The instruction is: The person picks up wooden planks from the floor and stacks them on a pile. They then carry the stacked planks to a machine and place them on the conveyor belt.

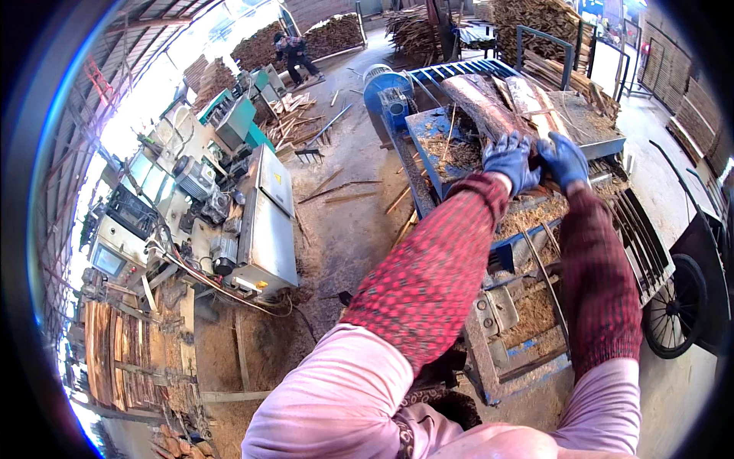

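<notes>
Across the concrete floor [344,199] of a shed, stacks of timber [531,30] stood at the back, and a machine with a pale cabinet [271,218] stood on the left. Opposite it was a blue metal table [424,126], with a motor [394,107] by its far left corner and parallel blue bars [459,69] along its far edge. A dark cart [699,252] with a spoked wheel stood well out from the table's right edge, and a long-handled fork [329,128] lay on the floor beyond the left edge.

The task's wood lay toward the table's far edge, its near ends by the hands: a brown slab [478,103] on the left and a paler board [533,99] just beside it.

Red patterned sleeves [436,260] covered both forearms. The left hand [511,162], in a blue glove, rested at the slab's near end, its fingers close together; whether they were clamped on the wood I cannot tell. The right hand [566,159], gloved alike, was near the board's near end, fingers bent; their hold, too, I cannot tell. Sawdust [535,279] lay scattered toward the table's near edge.
</notes>
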The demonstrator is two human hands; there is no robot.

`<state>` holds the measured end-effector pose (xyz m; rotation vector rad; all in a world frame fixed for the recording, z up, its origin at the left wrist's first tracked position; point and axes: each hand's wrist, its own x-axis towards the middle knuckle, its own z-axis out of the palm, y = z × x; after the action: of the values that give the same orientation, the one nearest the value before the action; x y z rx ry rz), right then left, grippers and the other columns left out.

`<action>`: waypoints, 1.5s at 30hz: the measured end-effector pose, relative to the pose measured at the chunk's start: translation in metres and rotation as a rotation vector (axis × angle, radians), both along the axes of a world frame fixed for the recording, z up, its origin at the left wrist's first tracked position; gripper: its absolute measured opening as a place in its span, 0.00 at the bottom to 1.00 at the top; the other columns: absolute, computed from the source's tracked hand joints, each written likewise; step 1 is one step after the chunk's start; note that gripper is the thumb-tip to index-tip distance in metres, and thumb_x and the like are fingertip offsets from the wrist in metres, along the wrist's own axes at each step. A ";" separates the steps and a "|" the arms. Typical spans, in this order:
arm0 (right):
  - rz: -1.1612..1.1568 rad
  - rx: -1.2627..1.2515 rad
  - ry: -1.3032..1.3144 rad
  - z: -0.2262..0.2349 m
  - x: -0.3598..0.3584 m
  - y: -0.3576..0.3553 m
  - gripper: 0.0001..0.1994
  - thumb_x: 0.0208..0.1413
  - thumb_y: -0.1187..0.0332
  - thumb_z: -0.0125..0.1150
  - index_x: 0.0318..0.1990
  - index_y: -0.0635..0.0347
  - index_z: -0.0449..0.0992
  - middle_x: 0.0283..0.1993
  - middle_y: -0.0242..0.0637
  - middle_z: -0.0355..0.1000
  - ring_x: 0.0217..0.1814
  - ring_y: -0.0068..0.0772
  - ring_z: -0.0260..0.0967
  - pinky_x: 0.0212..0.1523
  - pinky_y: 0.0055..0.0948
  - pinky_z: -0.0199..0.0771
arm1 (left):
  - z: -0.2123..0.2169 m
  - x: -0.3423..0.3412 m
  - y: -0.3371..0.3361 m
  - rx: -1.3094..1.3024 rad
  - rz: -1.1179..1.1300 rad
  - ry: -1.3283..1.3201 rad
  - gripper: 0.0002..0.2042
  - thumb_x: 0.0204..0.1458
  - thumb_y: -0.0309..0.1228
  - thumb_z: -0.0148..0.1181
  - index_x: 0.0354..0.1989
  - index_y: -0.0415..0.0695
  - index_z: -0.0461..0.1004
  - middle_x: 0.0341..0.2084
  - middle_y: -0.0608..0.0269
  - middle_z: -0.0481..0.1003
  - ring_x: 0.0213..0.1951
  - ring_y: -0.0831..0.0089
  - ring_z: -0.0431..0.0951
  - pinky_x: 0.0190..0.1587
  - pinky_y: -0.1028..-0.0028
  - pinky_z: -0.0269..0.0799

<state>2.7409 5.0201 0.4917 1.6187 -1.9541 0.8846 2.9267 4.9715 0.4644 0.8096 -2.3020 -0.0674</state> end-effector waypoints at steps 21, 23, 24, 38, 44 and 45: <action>0.106 0.336 -1.931 -0.488 -0.145 0.058 0.32 0.67 0.43 0.52 0.70 0.51 0.65 0.65 0.35 0.70 0.62 0.38 0.70 0.59 0.42 0.71 | -0.133 -0.027 0.019 0.195 -0.127 -0.451 0.18 0.50 0.54 0.64 0.37 0.54 0.82 0.21 0.59 0.79 0.29 0.52 0.79 0.41 0.55 0.71; 0.412 0.204 -1.248 -0.520 -0.274 0.013 0.27 0.72 0.50 0.47 0.67 0.63 0.70 0.65 0.40 0.72 0.65 0.37 0.69 0.64 0.36 0.67 | -0.078 -0.134 -0.024 0.009 -0.415 -0.357 0.17 0.48 0.53 0.65 0.35 0.54 0.82 0.21 0.58 0.79 0.29 0.51 0.79 0.40 0.54 0.71; 0.447 0.135 -1.599 -0.514 -0.236 -0.005 0.27 0.72 0.51 0.48 0.64 0.65 0.72 0.61 0.40 0.75 0.61 0.36 0.72 0.61 0.37 0.70 | -0.080 -0.129 -0.028 0.032 -0.385 -0.372 0.16 0.48 0.52 0.65 0.34 0.54 0.81 0.22 0.57 0.78 0.29 0.51 0.79 0.40 0.53 0.71; 0.203 0.606 -1.753 -0.410 -0.244 0.035 0.31 0.67 0.42 0.50 0.69 0.52 0.68 0.64 0.39 0.71 0.63 0.40 0.68 0.59 0.46 0.65 | -0.037 -0.166 -0.051 0.146 -0.196 -0.477 0.16 0.45 0.53 0.65 0.28 0.54 0.80 0.21 0.58 0.78 0.31 0.49 0.79 0.40 0.53 0.72; 0.056 0.888 -2.022 -0.453 -0.254 0.110 0.32 0.65 0.43 0.54 0.73 0.42 0.61 0.73 0.35 0.61 0.72 0.50 0.60 0.62 0.52 0.61 | -0.048 -0.175 -0.061 0.181 -0.139 -0.565 0.17 0.42 0.54 0.65 0.30 0.54 0.82 0.23 0.59 0.79 0.32 0.52 0.81 0.42 0.54 0.72; 0.039 0.978 -1.969 -0.441 -0.245 0.127 0.31 0.65 0.44 0.54 0.72 0.42 0.61 0.72 0.35 0.61 0.71 0.50 0.60 0.62 0.51 0.62 | -0.051 -0.170 -0.058 0.198 -0.119 -0.599 0.17 0.42 0.54 0.65 0.31 0.54 0.83 0.24 0.59 0.80 0.32 0.53 0.81 0.43 0.54 0.72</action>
<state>2.4963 5.1472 0.0512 0.7319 -4.0742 2.2137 2.7562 4.9138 0.4129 0.8772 -2.9454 -0.1208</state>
